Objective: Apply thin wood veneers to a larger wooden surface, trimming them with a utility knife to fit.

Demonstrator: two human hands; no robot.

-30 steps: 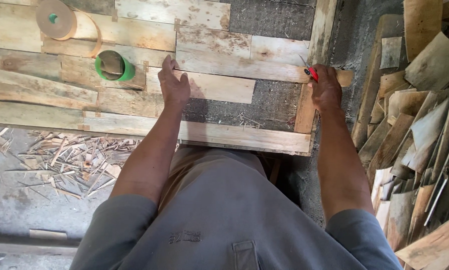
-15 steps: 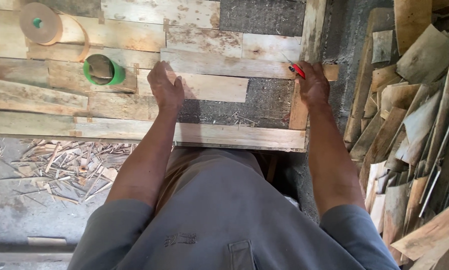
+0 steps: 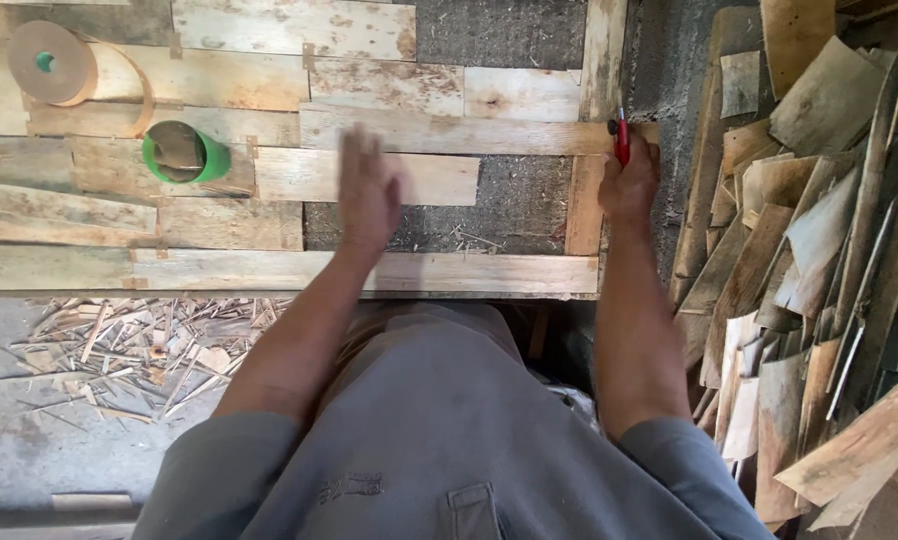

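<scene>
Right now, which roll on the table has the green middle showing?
The green-cored roll beside the left hand. It shows a bright green ring; the other roll, the brown tape roll at the far corner, is mostly brown.

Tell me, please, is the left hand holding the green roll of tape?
No, the left hand lies open over the wooden strips, apart from the green roll.

The bare dark patch of bench (image 3: 509,205) between the two hands lies open, with only a few splinters on it. To the far left, a green plastic cup (image 3: 184,152) and a brown paper tape roll (image 3: 47,62) crowd the boards. On the right, a leaning heap of thin wood offcuts (image 3: 819,250) presses close beside the right hand (image 3: 627,185), leaving only a narrow dark gap.
</scene>
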